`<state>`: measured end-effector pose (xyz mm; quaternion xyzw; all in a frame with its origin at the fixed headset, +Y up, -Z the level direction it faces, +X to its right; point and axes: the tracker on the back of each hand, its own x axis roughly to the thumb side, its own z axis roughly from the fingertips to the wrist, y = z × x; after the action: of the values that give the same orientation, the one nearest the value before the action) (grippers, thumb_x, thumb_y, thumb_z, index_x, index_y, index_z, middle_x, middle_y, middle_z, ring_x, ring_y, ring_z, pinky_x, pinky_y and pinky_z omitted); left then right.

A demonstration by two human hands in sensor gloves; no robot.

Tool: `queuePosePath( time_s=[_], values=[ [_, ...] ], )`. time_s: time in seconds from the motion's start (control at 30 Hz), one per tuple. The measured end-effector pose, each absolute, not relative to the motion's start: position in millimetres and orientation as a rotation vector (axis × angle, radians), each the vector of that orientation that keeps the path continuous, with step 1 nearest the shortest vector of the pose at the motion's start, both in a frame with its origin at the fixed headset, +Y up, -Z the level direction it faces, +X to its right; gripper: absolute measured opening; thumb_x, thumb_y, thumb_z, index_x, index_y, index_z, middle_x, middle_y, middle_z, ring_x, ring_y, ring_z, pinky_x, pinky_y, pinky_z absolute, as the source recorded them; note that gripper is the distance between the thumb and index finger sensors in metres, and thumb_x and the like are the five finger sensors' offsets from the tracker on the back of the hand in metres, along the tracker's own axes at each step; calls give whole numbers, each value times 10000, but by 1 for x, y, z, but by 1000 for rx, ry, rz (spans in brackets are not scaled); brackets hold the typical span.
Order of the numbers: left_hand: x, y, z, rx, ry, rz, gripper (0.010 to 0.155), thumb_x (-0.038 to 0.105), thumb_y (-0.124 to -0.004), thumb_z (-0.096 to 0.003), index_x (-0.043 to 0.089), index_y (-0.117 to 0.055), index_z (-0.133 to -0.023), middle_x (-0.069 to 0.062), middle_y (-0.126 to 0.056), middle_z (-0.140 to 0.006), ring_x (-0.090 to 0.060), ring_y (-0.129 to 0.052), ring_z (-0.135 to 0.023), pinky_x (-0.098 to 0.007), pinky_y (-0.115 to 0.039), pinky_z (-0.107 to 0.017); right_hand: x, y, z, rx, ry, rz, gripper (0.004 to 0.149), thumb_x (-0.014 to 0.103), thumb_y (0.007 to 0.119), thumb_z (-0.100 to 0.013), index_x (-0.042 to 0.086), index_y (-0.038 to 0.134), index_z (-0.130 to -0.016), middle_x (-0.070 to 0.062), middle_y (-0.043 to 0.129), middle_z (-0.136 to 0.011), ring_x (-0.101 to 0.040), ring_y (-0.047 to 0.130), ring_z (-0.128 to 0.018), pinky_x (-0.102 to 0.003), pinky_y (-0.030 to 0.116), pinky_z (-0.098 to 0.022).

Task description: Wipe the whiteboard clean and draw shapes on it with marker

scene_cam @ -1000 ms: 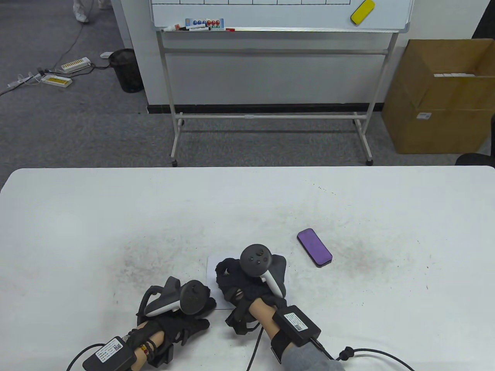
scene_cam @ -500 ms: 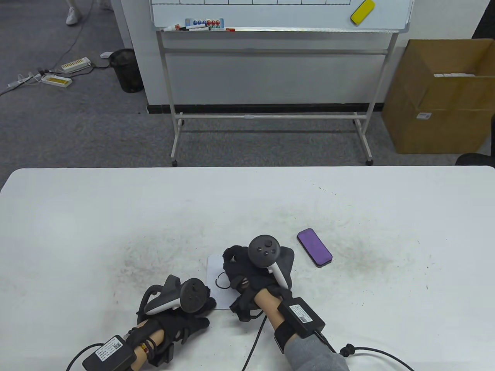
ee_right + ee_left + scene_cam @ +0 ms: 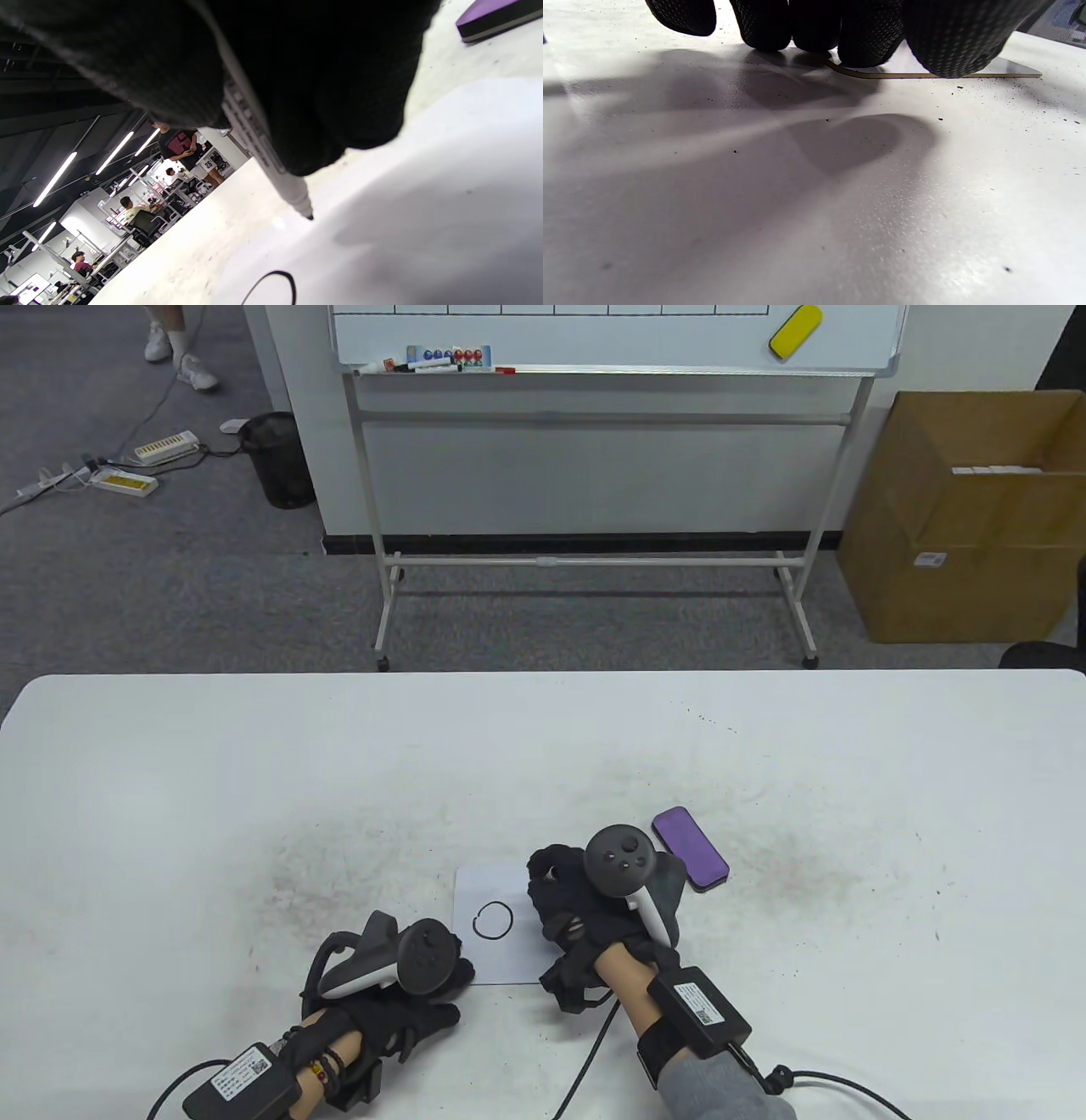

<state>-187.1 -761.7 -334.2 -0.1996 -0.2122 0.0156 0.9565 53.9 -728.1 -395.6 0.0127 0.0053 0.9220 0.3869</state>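
A small whiteboard [image 3: 496,959] lies flat on the table, with a black circle [image 3: 493,920] drawn on it. My left hand [image 3: 428,997] rests at its lower left corner; in the left wrist view the fingertips [image 3: 865,38] press down on the board's thin edge [image 3: 925,75]. My right hand [image 3: 585,912] sits over the board's right side and grips a marker [image 3: 271,169]. The marker's bare tip [image 3: 309,217] hangs just above the board, to the right of the circle [image 3: 271,275]. A purple eraser [image 3: 690,848] lies beside the right hand.
The white table [image 3: 254,780] is smudged with grey marks. Behind it stand a large whiteboard on a wheeled frame [image 3: 594,339] with a yellow eraser [image 3: 795,330], a cardboard box [image 3: 967,517] and a black bin [image 3: 276,458]. A person's feet [image 3: 182,356] are at the top left.
My right hand has slid to the right across the small board, uncovering the drawn black circle. The left hand has stayed in place.
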Motion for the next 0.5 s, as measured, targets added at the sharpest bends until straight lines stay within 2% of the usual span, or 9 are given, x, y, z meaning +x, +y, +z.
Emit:
queuePosePath(
  time_s=[0.27, 0.5],
  values=[
    [-187, -762, -334, -403, -430, 29, 642, 521, -743, -376, 350, -645, -988, 45, -507, -1168, -271, -531, -1114, -588, -524, -780, 59, -739, -397, 0, 66, 2389, 450, 336, 912, -371, 222, 881, -805, -117, 904, -849, -306, 1099, -622, -373, 943, -453],
    [-186, -762, -334, -404, -429, 27, 643, 522, -744, -377, 352, -642, -988, 46, -504, -1168, -270, -530, -1115, -588, -523, -781, 49, -736, -389, 53, 143, 2388, 450, 343, 917, -364, 206, 894, -792, -126, 926, -817, -295, 1113, -597, -367, 955, -428]
  ],
)
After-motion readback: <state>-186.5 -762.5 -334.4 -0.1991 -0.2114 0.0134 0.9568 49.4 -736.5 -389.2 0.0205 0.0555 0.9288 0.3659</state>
